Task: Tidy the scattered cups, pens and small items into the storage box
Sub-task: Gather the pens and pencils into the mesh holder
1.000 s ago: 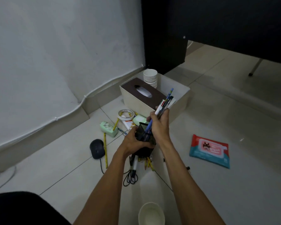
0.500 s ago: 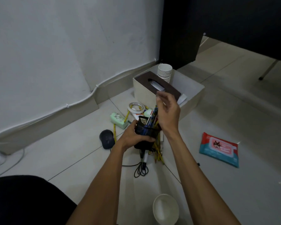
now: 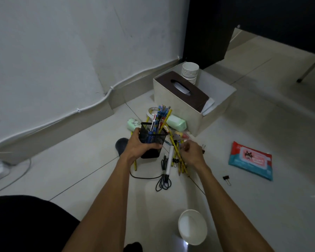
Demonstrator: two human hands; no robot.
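My left hand [image 3: 141, 146] grips a black mesh pen holder [image 3: 154, 138] holding several pens and pencils [image 3: 162, 115], above the floor. My right hand [image 3: 192, 153] is low over a heap of yellow pencils [image 3: 179, 160] on the tiles, fingers curled; whether it pinches anything is unclear. The beige storage box [image 3: 215, 108] stands behind, holding a brown tissue box [image 3: 182, 88] and a stack of white paper cups [image 3: 190, 71]. A single white paper cup [image 3: 192, 226] lies near my knees.
On the floor lie a white marker [image 3: 169, 160], a coiled black cable [image 3: 163, 182], binder clips [image 3: 226, 179], a tape roll [image 3: 152, 111], two green cases [image 3: 176, 121], a dark mouse [image 3: 121, 143] and a red-teal wipes pack [image 3: 250, 160]. Wall at left, dark furniture behind.
My right hand let go of the pens, which now stand in the holder, and dropped to the pencil heap on the floor. The left hand kept holding the holder.
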